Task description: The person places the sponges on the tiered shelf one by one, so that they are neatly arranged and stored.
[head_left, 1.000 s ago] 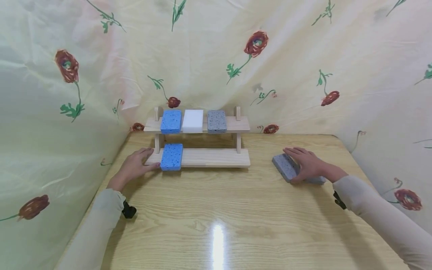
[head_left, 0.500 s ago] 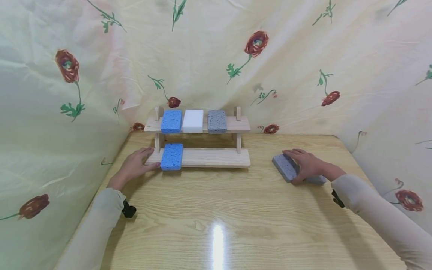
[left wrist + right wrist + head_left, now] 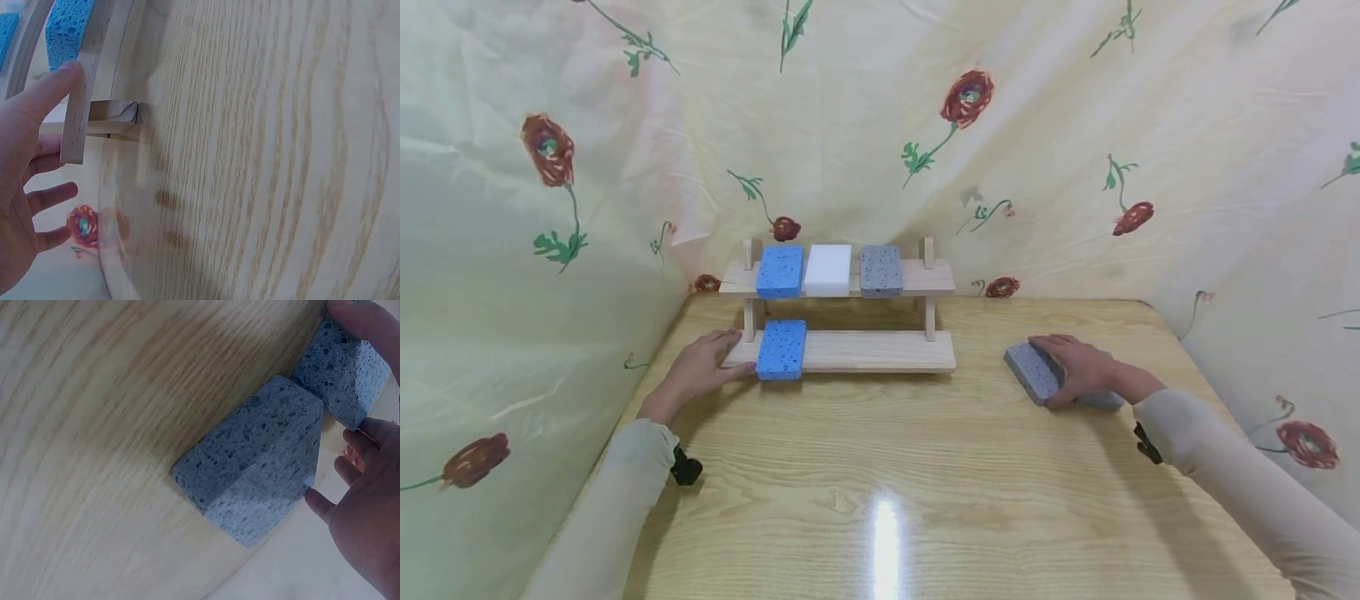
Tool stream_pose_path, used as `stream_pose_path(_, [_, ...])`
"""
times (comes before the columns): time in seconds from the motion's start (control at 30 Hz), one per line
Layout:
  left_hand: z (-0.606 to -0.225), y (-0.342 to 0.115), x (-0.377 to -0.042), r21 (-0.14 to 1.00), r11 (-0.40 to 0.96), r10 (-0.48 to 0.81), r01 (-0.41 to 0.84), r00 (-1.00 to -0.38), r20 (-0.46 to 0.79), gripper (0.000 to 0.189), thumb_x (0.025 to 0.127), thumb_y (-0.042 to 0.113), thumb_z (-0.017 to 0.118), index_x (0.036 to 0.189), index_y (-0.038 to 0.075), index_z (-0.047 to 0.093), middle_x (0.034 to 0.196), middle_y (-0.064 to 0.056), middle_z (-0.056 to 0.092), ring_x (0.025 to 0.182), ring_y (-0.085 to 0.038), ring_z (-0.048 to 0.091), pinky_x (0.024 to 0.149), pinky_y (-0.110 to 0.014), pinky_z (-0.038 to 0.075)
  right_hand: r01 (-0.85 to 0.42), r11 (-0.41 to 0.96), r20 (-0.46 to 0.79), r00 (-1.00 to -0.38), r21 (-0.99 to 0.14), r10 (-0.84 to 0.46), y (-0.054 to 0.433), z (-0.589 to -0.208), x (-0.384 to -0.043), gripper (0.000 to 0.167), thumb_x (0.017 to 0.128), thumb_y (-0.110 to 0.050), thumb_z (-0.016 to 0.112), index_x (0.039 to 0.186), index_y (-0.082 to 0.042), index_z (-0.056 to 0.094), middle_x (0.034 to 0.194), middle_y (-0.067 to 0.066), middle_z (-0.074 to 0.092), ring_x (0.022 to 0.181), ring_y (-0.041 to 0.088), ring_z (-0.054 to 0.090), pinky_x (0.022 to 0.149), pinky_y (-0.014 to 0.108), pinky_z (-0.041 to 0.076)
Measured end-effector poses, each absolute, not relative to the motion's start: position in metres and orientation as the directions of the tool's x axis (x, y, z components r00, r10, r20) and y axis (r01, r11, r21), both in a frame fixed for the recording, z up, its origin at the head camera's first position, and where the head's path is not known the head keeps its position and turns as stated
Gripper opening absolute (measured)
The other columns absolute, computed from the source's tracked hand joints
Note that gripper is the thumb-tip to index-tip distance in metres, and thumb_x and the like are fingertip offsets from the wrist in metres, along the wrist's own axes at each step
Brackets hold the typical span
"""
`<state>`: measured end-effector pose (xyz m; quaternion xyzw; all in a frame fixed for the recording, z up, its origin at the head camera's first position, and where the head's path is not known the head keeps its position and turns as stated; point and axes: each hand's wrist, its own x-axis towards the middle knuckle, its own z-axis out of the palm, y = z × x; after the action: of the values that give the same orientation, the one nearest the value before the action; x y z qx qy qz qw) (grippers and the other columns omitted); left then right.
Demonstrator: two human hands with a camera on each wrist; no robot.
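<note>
At the left end of a two-tier wooden rack (image 3: 880, 352), my left hand (image 3: 698, 371) holds the lower shelf. Its thumb lies on the front edge beside a blue sponge (image 3: 782, 350), and some fingers are behind the board in the left wrist view. My right hand (image 3: 1081, 371) spans a grey sponge (image 3: 1032, 372) lying on the table, thumb on the near side and fingertips on the far side. A second grey sponge (image 3: 256, 462) lies against the first one, under the palm; the hand partly covers both in the head view.
On the upper shelf sit a blue sponge (image 3: 780, 271), a white sponge (image 3: 828, 269) and a speckled grey sponge (image 3: 881, 271). The wooden table (image 3: 790, 483) reaches back to a flowered cloth (image 3: 850, 125) that hangs behind and at both sides.
My right wrist has shifted very slightly to the left, while its fingers stay at the grey sponge. The left hand, the rack and the sponges have not visibly moved.
</note>
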<state>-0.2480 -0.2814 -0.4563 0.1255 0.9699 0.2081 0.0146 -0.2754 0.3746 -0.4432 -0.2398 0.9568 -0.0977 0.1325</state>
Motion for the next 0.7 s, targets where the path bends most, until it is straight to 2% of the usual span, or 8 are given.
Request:
stream_pose_path(0.23, [-0.456, -0.280, -0.248, 0.406, 0.881, 0.255, 0.243, -0.967, 0.025, 0.090, 0.093, 0.062, 0.064, 0.155, 0.002, 0.040, 0.162, -0.024, 0.035, 0.148, -0.049, 0.032, 0.119, -0.067, 0.028, -0.447, 0.855, -0.153, -0.856, -0.261, -0.494, 0.372, -0.446, -0.272, 0.117, 0.065, -0.045, 0.092, 0.155, 0.005, 0.034, 0.153, 0.031, 0.041, 0.139, 0.051, 0.038, 0.105, 0.073, 0.038])
stream_pose_path(0.43, [-0.459, -0.282, -0.249, 0.410, 0.879, 0.252, 0.242, -0.967, 0.032, 0.090, 0.092, 0.062, 0.065, 0.155, 0.002, 0.040, 0.161, -0.024, 0.036, 0.147, -0.049, 0.033, 0.119, -0.067, 0.028, -0.486, 0.841, -0.058, -0.857, -0.237, -0.512, 0.368, -0.456, -0.271, 0.115, 0.067, -0.052, 0.090, 0.152, 0.006, 0.039, 0.150, 0.029, 0.046, 0.134, 0.047, 0.046, 0.103, 0.067, 0.043])
stream_pose_path(0.7, [-0.460, -0.282, -0.249, 0.407, 0.880, 0.252, 0.246, -0.967, 0.040, 0.088, 0.093, 0.059, 0.066, 0.155, 0.002, 0.041, 0.161, -0.023, 0.037, 0.148, -0.048, 0.033, 0.119, -0.066, 0.029, -0.470, 0.854, 0.000, -0.876, -0.225, -0.482, 0.360, -0.466, -0.269, 0.117, 0.068, -0.056, 0.088, 0.155, 0.003, 0.037, 0.152, 0.025, 0.045, 0.136, 0.043, 0.044, 0.108, 0.066, 0.036])
